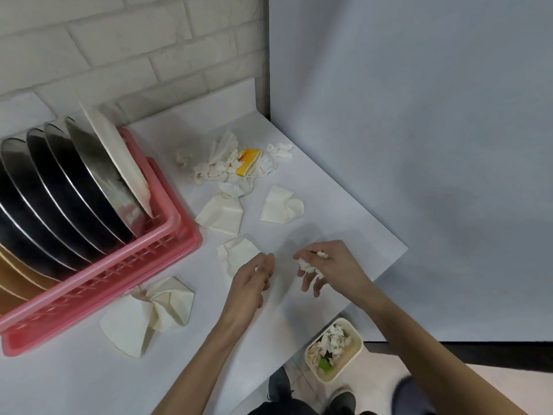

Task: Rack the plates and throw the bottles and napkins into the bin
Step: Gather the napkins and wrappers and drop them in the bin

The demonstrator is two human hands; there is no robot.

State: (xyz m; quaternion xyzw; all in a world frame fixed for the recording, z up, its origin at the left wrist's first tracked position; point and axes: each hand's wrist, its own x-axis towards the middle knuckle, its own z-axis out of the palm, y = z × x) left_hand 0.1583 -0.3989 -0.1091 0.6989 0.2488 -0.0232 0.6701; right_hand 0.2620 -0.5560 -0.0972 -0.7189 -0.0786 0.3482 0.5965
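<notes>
My right hand [324,266] grips a crumpled white napkin [308,268] over the table's right side. My left hand [254,275] hovers beside it with fingers curled at the edge of a crumpled napkin [236,251]; whether it pinches it is unclear. More folded napkins [223,215] [281,205] [149,319] lie on the white table [89,378]. A pile of shredded tissue [221,166] surrounds a yellow piece [248,161] at the back. Several metal plates [59,187] and a white plate [116,154] stand in the pink rack [119,274]. The bin [333,348] sits on the floor below the table's edge, holding paper scraps.
A white brick wall [119,55] runs behind the rack, and a plain grey wall [419,115] closes the right side. The table's right edge [374,283] runs diagonally above the bin. My shoes [341,399] stand on the floor near the bin.
</notes>
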